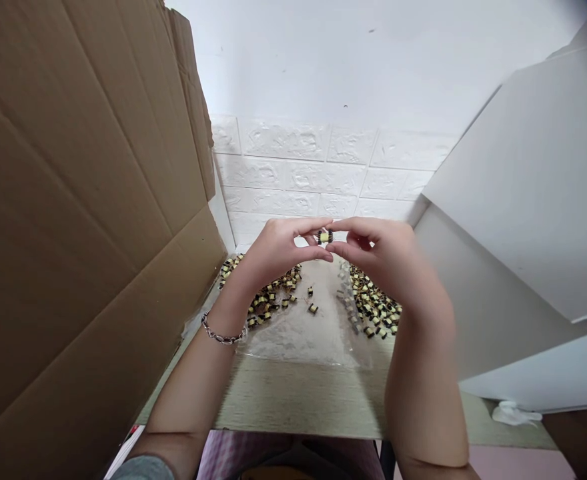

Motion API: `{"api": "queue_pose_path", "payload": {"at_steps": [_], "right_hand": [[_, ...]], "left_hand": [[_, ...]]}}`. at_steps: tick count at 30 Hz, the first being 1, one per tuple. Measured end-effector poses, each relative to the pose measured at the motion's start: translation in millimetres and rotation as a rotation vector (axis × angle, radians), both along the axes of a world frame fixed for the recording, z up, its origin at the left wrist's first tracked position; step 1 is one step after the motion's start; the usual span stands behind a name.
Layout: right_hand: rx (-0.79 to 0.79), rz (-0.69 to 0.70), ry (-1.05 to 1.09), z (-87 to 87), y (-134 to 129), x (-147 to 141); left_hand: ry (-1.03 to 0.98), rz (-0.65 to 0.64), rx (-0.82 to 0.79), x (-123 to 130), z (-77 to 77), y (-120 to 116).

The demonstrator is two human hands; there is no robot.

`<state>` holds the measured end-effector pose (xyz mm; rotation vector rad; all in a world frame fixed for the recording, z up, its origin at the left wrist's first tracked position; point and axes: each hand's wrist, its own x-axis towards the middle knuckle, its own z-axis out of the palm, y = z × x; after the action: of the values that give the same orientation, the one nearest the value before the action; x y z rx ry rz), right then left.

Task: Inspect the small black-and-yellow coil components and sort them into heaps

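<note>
A small transformer [325, 237], with a yellow-taped middle and black ends, is held up between both hands above the table. My left hand [293, 245] pinches around its left side, thumb below and fingers above. My right hand [373, 247] has thumb and forefinger at its right end. Beneath my left hand lies a pile of similar transformers [268, 300] on a clear plastic bag [293, 343]. Two single ones, including a loose transformer [313, 309], sit on the bag between the hands. Another heap of transformers [373, 300] lies under my right hand, partly hidden by it.
A tall cardboard sheet [98, 167] stands along the left side. White panels [528, 180] close off the right. Behind is a white brick-patterned wall [303, 175]. The wooden table [303, 397] ends near my body. A crumpled white tissue [516, 413] lies at the right.
</note>
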<state>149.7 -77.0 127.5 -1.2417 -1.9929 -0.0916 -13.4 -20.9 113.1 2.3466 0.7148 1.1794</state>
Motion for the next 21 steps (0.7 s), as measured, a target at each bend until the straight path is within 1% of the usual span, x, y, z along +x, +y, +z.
{"api": "queue_pose_path", "payload": {"at_steps": [7,13,21], "right_hand": [[-0.08,0.053,0.036,-0.3,4.5,6.1],[-0.113,0.061,0.047,-1.1,5.5,6.1],[-0.171,0.062,0.066,-1.6,7.7,7.4]], "left_hand": [[-0.008,-0.053,-0.111,-0.6,-0.3,-0.4],[-0.06,-0.08,-0.186,-1.0,-3.0,4.0],[-0.07,-0.042,-0.194,0.0,-3.7,5.0]]}}
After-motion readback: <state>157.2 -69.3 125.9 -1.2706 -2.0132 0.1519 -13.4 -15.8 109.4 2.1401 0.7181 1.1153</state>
